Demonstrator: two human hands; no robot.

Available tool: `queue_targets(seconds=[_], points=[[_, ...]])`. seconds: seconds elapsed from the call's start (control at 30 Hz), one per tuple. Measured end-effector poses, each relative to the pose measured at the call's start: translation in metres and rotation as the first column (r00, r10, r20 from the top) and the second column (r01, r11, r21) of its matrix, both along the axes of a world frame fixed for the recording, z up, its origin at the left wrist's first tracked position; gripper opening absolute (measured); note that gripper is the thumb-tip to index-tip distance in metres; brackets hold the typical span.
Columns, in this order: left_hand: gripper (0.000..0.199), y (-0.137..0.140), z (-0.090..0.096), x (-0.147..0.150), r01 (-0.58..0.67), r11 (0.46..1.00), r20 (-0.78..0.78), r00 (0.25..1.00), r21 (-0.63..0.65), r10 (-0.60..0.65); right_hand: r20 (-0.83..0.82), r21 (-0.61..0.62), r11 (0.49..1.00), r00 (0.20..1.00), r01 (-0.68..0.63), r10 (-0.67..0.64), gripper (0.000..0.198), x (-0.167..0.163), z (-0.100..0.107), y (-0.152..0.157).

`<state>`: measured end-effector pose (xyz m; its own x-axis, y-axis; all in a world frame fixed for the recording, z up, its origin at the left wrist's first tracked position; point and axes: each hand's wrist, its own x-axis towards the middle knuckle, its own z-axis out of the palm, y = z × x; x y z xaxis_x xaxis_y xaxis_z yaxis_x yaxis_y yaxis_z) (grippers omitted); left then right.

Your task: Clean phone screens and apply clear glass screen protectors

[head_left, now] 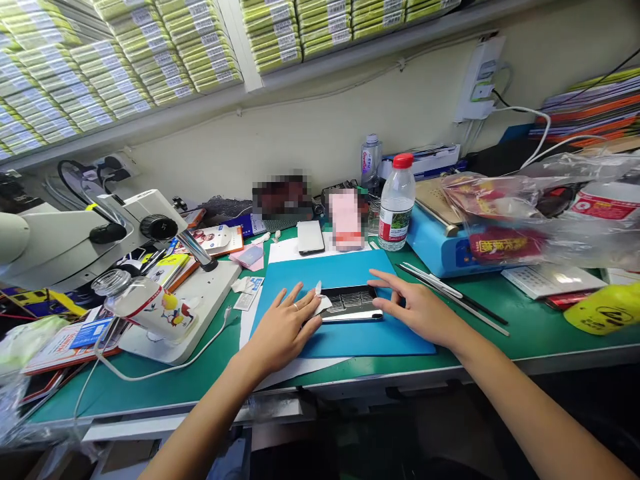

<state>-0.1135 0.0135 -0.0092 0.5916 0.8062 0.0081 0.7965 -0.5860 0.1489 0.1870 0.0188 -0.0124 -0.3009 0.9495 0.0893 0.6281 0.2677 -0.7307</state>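
A dark smartphone lies flat on a blue mat, with streaky light reflections across its glossy face. My left hand, a ring on one finger, reaches over the phone's left end. Its fingers hold a crumpled white tissue against the phone, and part of the tissue pokes up between them. At the phone's right end is my right hand, its fingers spread and the thumb near or touching that edge. Nothing is gripped in it. Behind the mat lie a white phone and a pink rectangular item.
A microscope and a glass jar stand left, with a white cable looping over the green table. On the right are a red-capped bottle, thin tools, a blue device and plastic bags. A loaded shelf hangs above.
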Motion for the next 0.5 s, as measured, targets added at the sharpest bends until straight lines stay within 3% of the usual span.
queue_targets(seconds=[0.27,0.5], points=[[0.052,-0.006,0.001,-0.011,-0.029,1.000,-0.002,1.000,-0.004,0.029,0.001,0.013,1.000,1.000,0.007,-0.007,0.064,0.000,0.000,0.000],[0.050,-0.029,0.001,-0.016,-0.017,1.000,0.009,1.000,0.008,0.017,0.125,-0.015,1.000,0.992,-0.026,0.028,0.078,0.001,0.001,0.000]])
